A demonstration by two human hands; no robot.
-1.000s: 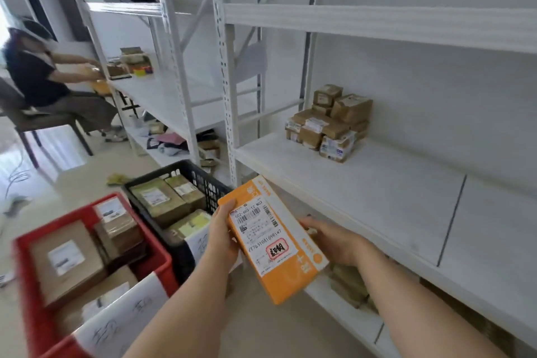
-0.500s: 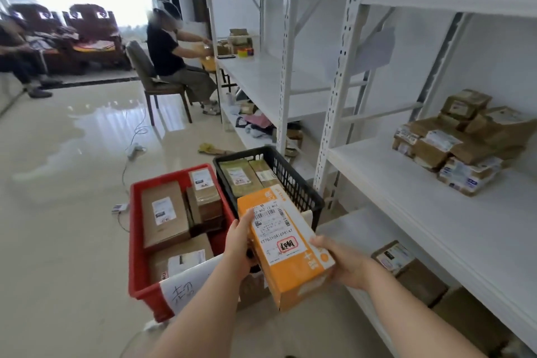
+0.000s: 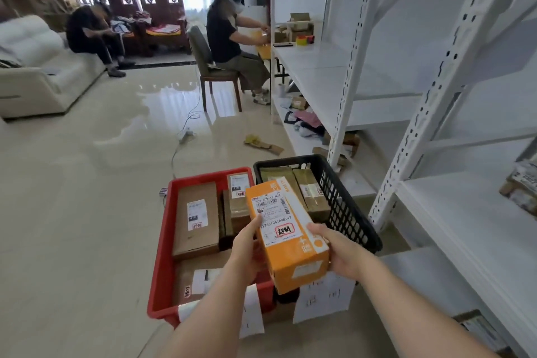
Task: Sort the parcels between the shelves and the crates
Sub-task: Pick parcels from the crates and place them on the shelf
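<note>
An orange parcel [image 3: 286, 234] with a white shipping label hangs above the gap between two crates. My left hand [image 3: 247, 250] grips its left side and my right hand [image 3: 341, 253] grips its right side. Below sits a red crate [image 3: 162, 241] holding several brown cardboard parcels [image 3: 196, 218]. Beside it on the right stands a black crate [image 3: 345, 206] with brown parcels [image 3: 311, 192] inside. White paper tags hang from the front of both crates. White metal shelves [image 3: 465, 212] run along the right, with a few parcels [image 3: 520, 186] at the far right edge.
A person sits on a chair [image 3: 209, 67] at the far end of the shelves, and another person sits on a white sofa [image 3: 37, 67] at the left. A cable and power strip [image 3: 186, 134] lie on the glossy floor. Scraps and packaging lie by the lower shelf.
My view has swung left, away from the shelf and toward the crates. The orange parcel has come down with both hands, from shelf height to just above the crates.
</note>
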